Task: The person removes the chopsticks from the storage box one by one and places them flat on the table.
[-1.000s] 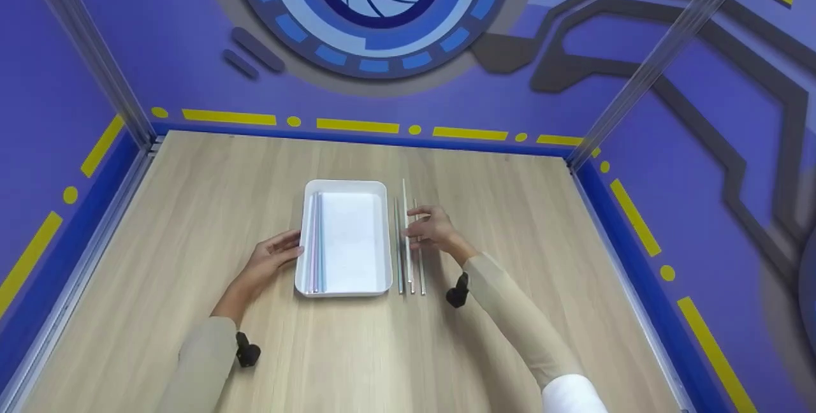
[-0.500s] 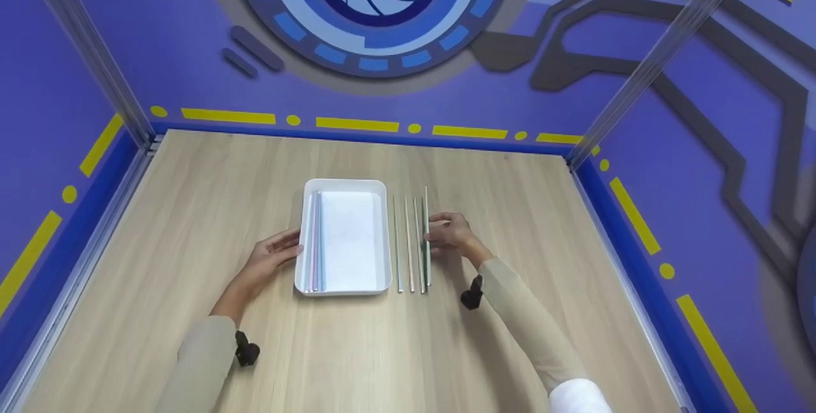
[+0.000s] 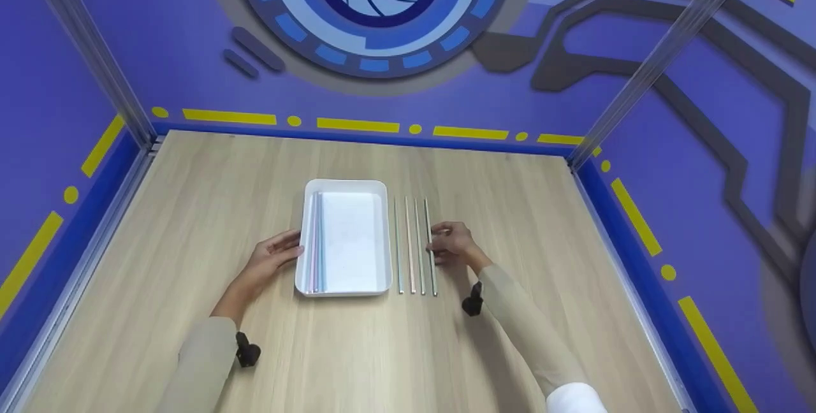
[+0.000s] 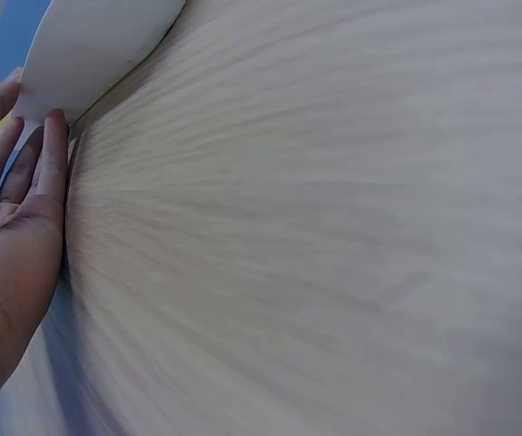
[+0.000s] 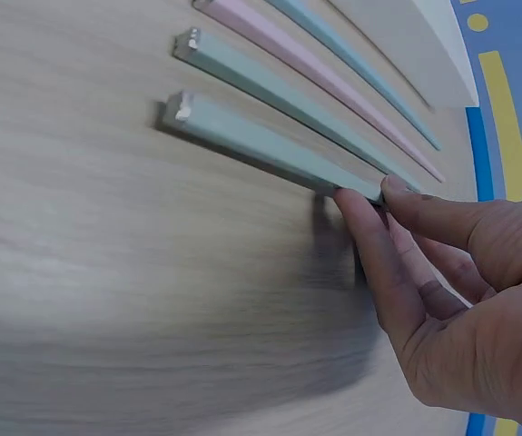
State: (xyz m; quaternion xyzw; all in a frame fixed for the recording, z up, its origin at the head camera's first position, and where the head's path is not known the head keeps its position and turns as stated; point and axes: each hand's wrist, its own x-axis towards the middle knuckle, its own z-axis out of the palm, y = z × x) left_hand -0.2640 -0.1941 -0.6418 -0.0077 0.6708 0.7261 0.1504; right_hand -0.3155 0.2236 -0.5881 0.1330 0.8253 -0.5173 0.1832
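My left hand (image 3: 266, 261) rests against the left side of the white tray (image 3: 356, 241); in the left wrist view its fingers lie fairly straight along the tray wall (image 4: 97, 54). Several pink and blue chopsticks (image 3: 321, 241) lie lengthwise along the tray's left side. Right of the tray, my right hand (image 3: 454, 242) pinches a green chopstick (image 5: 251, 141) between thumb and fingers, close over the table. Beside it lie another green chopstick (image 5: 279, 97), a pink one (image 5: 315, 78) and a blue one (image 5: 353, 71), roughly parallel with small gaps, square thick ends toward me.
The wooden table (image 3: 357, 362) is enclosed by blue-purple panels (image 3: 191, 75) at the back and sides, with metal posts at the corners. A small black camera (image 3: 472, 301) sits at my right wrist, another black camera (image 3: 248, 350) at my left.
My right hand has moved right with the green chopstick, from over the others to the right end of the row, and lowered it there. The left hand and tray stay in place.
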